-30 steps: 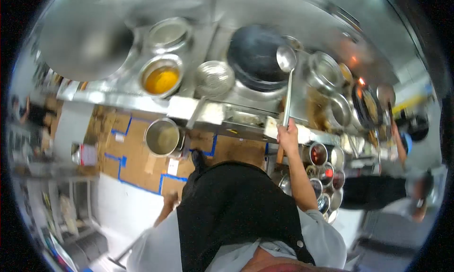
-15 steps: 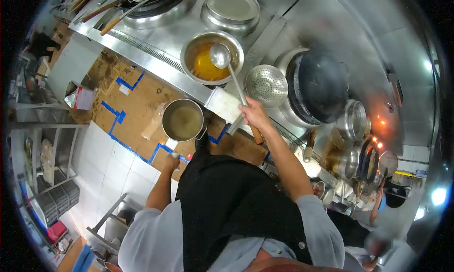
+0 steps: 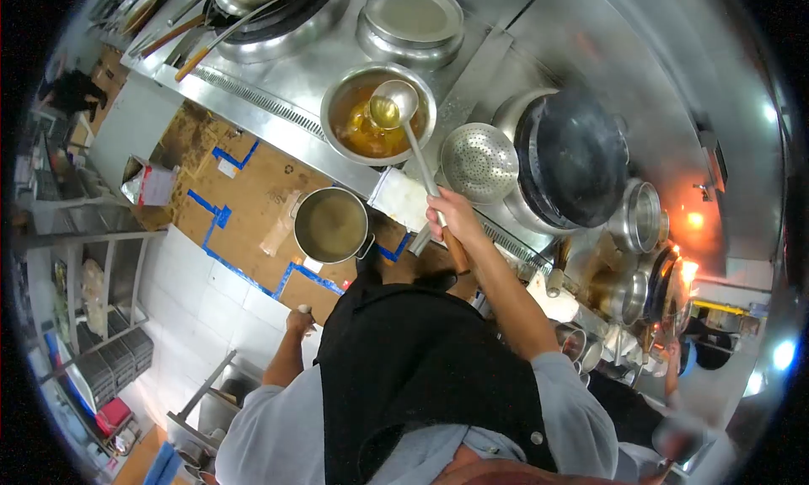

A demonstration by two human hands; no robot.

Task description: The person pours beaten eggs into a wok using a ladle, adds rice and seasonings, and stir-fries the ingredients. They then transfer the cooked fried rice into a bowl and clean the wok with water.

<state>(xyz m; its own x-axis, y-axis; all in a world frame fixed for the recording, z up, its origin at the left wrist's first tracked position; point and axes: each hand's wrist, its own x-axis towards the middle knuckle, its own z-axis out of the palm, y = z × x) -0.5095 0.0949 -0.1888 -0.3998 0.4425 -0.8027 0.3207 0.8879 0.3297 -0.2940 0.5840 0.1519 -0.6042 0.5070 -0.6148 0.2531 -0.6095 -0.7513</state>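
Note:
My right hand (image 3: 453, 217) is wrapped round the handle of a long metal ladle (image 3: 425, 169) with a wooden grip. The ladle's bowl hangs over a steel basin (image 3: 327, 118) of orange-yellow oil (image 3: 362, 138), and yellow liquid shows in it. Beside it, a perforated strainer (image 3: 479, 163) lies near the wok. My left hand (image 3: 300, 321) is low at my left side, closed, with a small pale bit at its top that I cannot make out. A two-handled pot (image 3: 332, 225) of cloudy liquid stands in front of me, below the counter edge.
A black wok (image 3: 577, 158) sits on the burner to the right. A lidded steel pot (image 3: 410, 17) stands at the back of the counter (image 3: 278, 72). Flames (image 3: 689, 271) rise at the far right near another person's arm (image 3: 672, 369). Cardboard (image 3: 244, 182) covers part of the floor.
The ladle's bowl has tilted and shifted slightly right; yellow liquid now shows in it, and the oil's surface is disturbed. My left hand moved slightly down and left. Distant flames have grown.

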